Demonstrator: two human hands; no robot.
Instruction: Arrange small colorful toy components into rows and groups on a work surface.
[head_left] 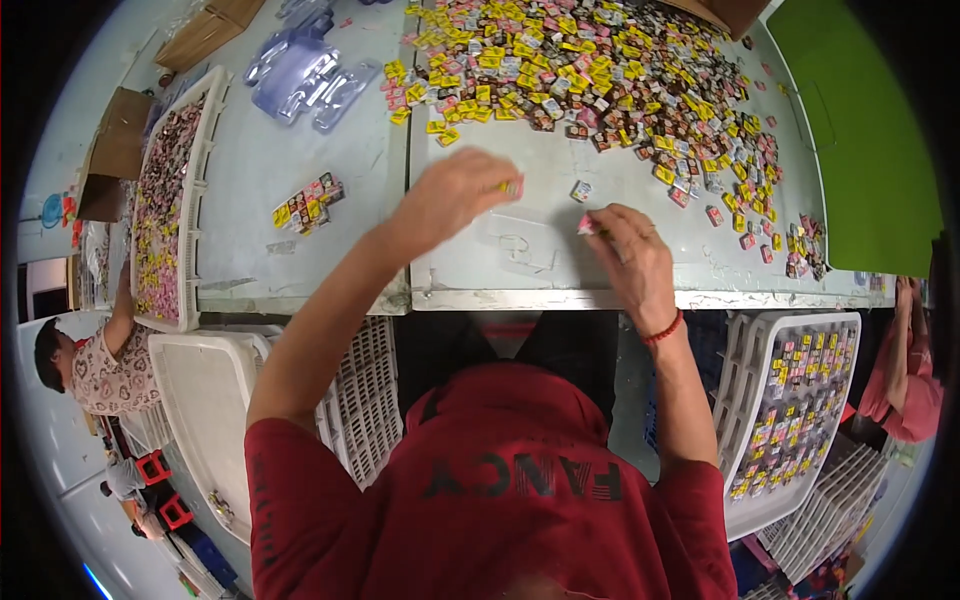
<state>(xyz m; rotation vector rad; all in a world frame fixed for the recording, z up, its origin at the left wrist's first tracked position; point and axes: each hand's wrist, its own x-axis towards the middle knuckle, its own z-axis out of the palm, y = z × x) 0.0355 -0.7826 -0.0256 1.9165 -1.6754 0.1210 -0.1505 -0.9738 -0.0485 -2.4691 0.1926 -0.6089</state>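
My left hand is raised over the table, its fingers pinched on a small pink-and-yellow box. Lower and to the right, my right hand grips another small box, pink and white, between thumb and fingers. One loose white-and-dark box lies on the table between the two hands. Below my left hand, a clear outlined shape shows faintly on the tabletop; I cannot tell whether it is a thin plastic tray. Beyond my hands spreads a big pile of small yellow, pink, brown and white boxes.
Clear moulded plastic trays are stacked at the far left. A filled cluster of boxes lies left of the table seam. White crates stand on the left; a crate with packed sets is at the right. Co-workers sit on both sides.
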